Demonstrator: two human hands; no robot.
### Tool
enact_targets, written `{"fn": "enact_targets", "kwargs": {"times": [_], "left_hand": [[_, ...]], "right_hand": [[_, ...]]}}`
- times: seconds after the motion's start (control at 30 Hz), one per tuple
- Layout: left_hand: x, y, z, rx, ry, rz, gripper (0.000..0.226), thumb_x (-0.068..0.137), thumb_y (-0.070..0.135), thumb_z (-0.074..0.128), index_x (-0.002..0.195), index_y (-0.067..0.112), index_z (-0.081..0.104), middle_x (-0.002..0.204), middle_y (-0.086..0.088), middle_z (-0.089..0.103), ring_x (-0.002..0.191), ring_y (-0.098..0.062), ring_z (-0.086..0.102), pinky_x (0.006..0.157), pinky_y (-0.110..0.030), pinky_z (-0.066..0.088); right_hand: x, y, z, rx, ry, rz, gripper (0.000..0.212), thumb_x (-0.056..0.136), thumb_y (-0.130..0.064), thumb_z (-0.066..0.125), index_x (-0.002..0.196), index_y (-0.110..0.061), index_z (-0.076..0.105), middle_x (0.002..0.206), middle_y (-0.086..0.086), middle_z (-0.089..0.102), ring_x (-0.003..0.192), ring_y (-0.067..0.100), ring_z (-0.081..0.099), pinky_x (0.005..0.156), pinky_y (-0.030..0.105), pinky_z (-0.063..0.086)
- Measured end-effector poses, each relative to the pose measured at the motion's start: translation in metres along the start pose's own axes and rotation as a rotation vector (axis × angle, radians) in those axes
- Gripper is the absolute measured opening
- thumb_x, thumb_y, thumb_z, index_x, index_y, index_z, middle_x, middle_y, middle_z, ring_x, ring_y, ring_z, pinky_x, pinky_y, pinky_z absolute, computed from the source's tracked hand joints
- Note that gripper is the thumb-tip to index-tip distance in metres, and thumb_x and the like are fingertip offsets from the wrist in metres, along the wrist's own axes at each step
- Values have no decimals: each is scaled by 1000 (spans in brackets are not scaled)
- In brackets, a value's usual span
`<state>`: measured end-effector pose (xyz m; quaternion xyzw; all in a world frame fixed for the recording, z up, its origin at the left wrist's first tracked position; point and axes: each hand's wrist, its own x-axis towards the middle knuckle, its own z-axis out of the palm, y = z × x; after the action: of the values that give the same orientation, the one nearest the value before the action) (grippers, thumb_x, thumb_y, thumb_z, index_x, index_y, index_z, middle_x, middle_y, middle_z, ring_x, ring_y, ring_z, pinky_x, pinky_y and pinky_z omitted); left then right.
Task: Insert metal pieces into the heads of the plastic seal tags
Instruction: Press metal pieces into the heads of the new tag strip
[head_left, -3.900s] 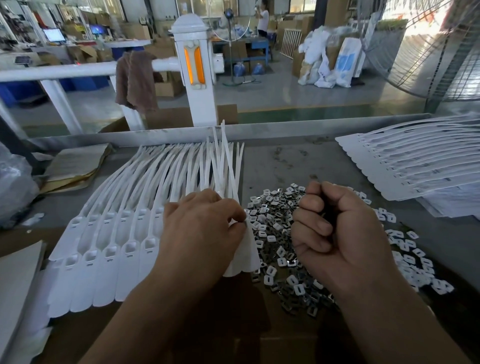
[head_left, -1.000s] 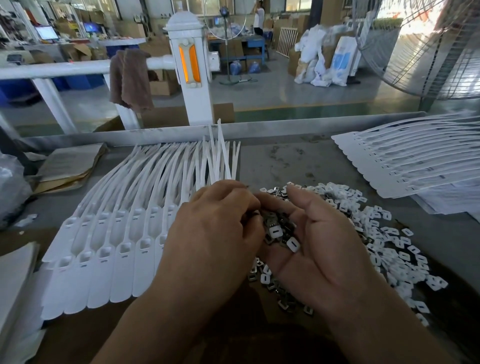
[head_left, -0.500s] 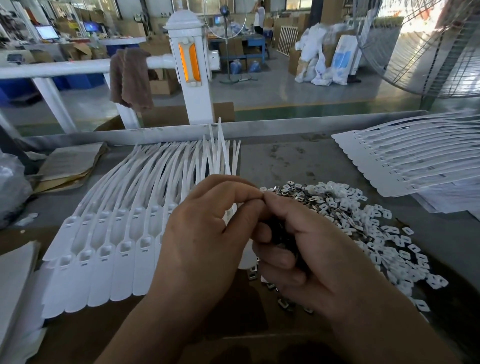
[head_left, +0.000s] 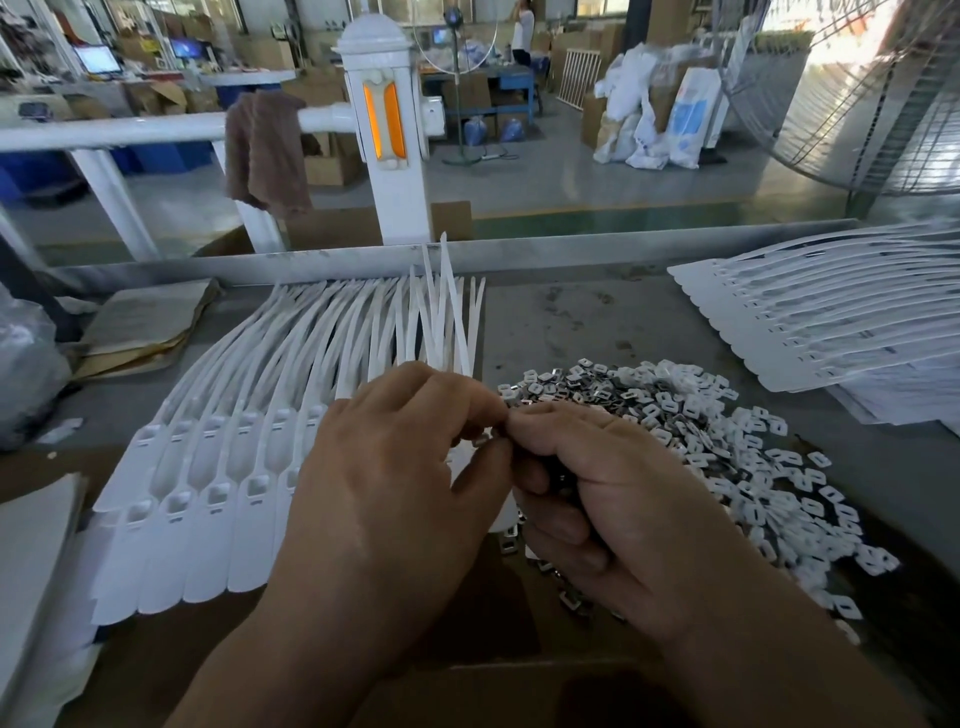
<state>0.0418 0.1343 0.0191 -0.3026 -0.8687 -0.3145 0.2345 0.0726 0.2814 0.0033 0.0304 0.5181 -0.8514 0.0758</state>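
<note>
Wide factory hall behind, pale concrete floor (head_left: 545, 171). Grey, stained counter (head_left: 597, 317) with a raised metal lip (head_left: 623, 249) along the back edge. Beyond its right back corner, a big wire-caged fan (head_left: 857, 104); beyond mid-back, a white post (head_left: 384, 130) with orange reflectors, brown cloth (head_left: 262, 150) draped over the rail beside it.

Fanned across the left half, white plastic seal tags (head_left: 208, 467), heads toward the near edge; another stack (head_left: 831, 322) at the right back corner. Heaped right of centre, metal pieces (head_left: 597, 389) mixed with small white ones.

Near edge: right hand (head_left: 613, 509) curled round a handful of pieces; left hand (head_left: 395, 499) curled, fingertips pinched against the right thumb, contents too small to tell.

Head camera looks forward-down, close over the bench (head_left: 571, 322).
</note>
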Motion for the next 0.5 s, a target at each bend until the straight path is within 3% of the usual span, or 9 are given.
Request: {"fn": "enact_targets", "kwargs": {"times": [0.1,0.23,0.33,0.4,0.5], "left_hand": [[0,-6,-3,16,-6,-47,14,82,48,51,86,37,59,79,23,52,78,4,54,65,-22,44],[0,-25,-5,20,-56,-223,8,79,43,59,84,44,53,79,25,55,89,14,51,57,-6,33],[-2,-40,-4,102,-95,-306,8,80,42,62,84,43,55,79,24,55,81,13,53,53,-6,33],[-3,-45,-4,157,-114,-306,9,80,41,64,82,43,55,77,24,54,70,7,54,60,-14,40],[-3,-45,-5,197,-141,-296,8,79,43,63,81,44,55,75,23,53,71,5,52,72,-36,51]], "right_hand": [[1,0,-1,-14,40,23,26,95,-21,58,72,-15,68,63,3,51,37,10,29,33,17,23],[2,-3,-5,150,74,0,16,88,-20,60,79,-12,69,62,2,50,36,8,32,30,17,24],[4,-5,-7,251,85,-40,15,78,-23,61,77,-10,69,61,1,49,35,6,33,28,16,25],[4,-6,-8,270,91,-54,16,80,-23,60,75,-11,69,61,1,49,35,6,33,28,16,24],[4,-7,-9,274,97,-62,15,80,-23,59,75,-11,68,61,0,49,35,6,33,29,16,24]]}}
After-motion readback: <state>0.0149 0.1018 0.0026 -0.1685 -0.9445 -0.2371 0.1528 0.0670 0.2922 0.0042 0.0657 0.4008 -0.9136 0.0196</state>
